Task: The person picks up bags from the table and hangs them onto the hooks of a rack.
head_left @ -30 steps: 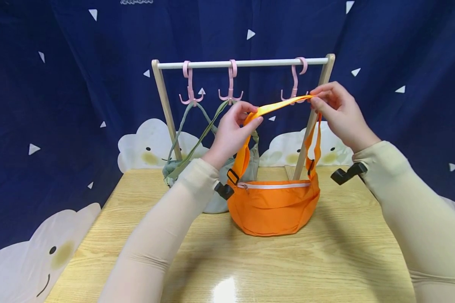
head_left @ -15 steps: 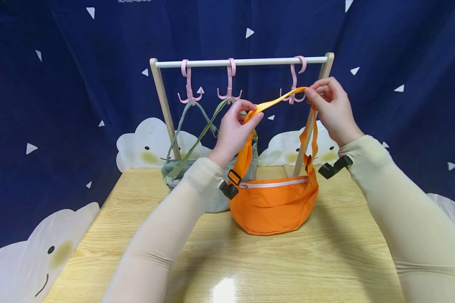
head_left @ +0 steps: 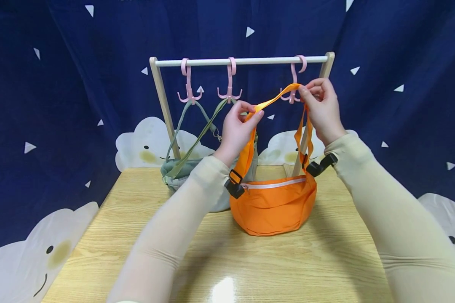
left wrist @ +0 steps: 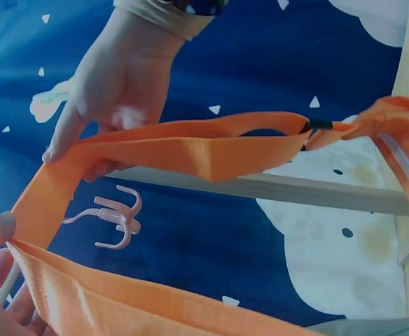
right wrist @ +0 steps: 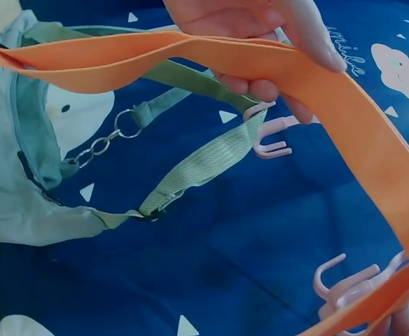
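An orange waist bag (head_left: 273,210) with a white zip hangs below its orange strap (head_left: 277,97). My left hand (head_left: 235,130) pinches the strap on the left between thumb and fingers. On the right, my right hand (head_left: 322,109) pinches it too, slightly higher. Between the hands the strap arches, close in front of the right pink hook (head_left: 293,80); the left wrist view shows this hook (left wrist: 120,217) apart from the strap. The right wrist view shows the doubled strap (right wrist: 239,59) under my left thumb. Whether the bag's bottom touches the table cannot be told.
A rack with a white rail (head_left: 261,62) and wooden posts stands at the back. Two more pink hooks (head_left: 189,84) hang there, holding the straps of grey-green bags (head_left: 182,168), partly behind my left arm. The wooden table (head_left: 273,269) extends in front.
My right hand has moved left and a little up, closer to my left hand. The strap between them now arches more. The bag's right side has shifted slightly left.
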`<move>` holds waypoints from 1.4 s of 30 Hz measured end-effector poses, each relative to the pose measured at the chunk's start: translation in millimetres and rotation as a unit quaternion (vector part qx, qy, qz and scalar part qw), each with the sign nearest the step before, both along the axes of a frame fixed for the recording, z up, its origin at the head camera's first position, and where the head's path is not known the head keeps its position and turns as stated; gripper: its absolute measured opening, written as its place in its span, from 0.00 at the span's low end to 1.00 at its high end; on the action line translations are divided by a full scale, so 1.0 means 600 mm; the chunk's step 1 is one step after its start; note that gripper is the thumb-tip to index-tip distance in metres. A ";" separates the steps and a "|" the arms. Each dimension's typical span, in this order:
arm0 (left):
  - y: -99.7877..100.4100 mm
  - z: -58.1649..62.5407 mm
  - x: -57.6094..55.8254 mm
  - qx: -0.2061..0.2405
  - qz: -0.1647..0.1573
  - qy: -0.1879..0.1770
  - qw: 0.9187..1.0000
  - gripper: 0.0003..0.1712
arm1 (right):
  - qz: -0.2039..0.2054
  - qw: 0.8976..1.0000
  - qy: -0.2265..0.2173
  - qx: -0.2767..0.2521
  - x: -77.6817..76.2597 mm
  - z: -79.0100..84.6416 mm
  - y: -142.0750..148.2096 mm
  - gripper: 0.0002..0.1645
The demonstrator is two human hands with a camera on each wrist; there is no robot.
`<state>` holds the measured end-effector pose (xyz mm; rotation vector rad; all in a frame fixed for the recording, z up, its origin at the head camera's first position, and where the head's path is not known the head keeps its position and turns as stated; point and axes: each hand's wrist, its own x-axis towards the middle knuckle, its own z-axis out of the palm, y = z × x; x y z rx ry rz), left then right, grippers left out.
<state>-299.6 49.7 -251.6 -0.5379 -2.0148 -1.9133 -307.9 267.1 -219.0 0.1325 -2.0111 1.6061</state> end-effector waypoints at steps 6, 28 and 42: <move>0.010 -0.003 -0.001 0.017 0.013 -0.038 0.999 0.11 | -0.005 1.000 0.009 -0.017 -0.008 -0.009 -0.010 0.07; 0.032 -0.018 -0.008 0.067 0.010 -0.069 0.995 0.09 | -0.023 0.999 -0.008 -0.029 -0.024 -0.026 -0.011 0.09; 0.032 -0.022 -0.008 0.056 0.015 -0.073 0.996 0.10 | -0.028 0.999 -0.027 -0.032 -0.030 -0.035 -0.007 0.10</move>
